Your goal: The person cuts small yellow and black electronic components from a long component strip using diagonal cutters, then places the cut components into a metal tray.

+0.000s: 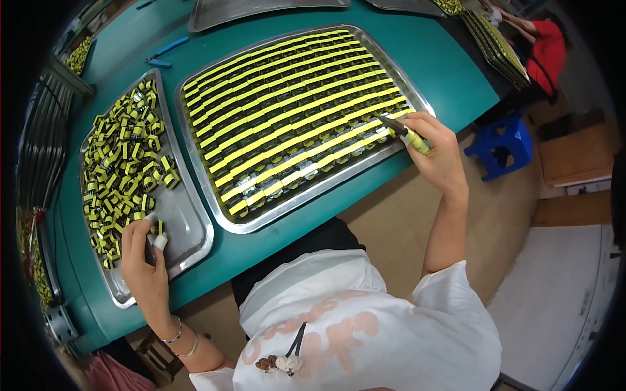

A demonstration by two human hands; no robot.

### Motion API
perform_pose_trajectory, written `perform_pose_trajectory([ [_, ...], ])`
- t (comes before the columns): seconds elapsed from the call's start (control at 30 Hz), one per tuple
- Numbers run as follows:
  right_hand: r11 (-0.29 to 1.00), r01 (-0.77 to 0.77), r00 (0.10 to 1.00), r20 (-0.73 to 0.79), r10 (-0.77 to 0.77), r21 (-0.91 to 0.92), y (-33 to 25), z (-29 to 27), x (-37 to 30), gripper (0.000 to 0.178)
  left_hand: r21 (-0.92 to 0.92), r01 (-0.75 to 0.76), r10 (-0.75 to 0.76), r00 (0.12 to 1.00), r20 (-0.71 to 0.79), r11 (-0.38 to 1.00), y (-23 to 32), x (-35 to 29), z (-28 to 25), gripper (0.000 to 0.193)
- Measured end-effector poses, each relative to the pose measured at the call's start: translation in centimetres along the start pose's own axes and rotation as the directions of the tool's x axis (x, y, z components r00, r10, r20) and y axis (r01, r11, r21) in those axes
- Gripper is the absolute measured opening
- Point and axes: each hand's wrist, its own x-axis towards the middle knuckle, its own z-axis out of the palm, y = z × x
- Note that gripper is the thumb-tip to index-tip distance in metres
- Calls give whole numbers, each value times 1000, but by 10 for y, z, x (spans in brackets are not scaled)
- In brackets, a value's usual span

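Head view: a yellow-black part [160, 228] is pinched by the left hand [141, 268] over the left tray [184, 228]; a black-tipped tool [394, 126] is gripped by the right hand [438, 153]. Both are separated by the large tray [242, 227]; blue pliers [171, 47] are seen far left, green tabletop [450, 72] exposed far right.

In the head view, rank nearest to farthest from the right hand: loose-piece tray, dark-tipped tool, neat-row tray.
1. Dark-tipped tool: in the right hand.
2. Neat-row tray: left of it.
3. Loose-piece tray: farther left.
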Motion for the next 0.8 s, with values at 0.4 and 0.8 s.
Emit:
perform_pose_trajectory([
  [0.4, 999, -46, 998, 48, 46, 5, -6, 0, -2, 27, -39, 10, -8, 999, 42, 999, -10, -6, 1, 40],
  [0.8, 997, -60, 998, 11, 60, -39, -9, 1, -2, 27, -747, 145, -198, 980, 17, 649, -8, -18, 3, 32],
])
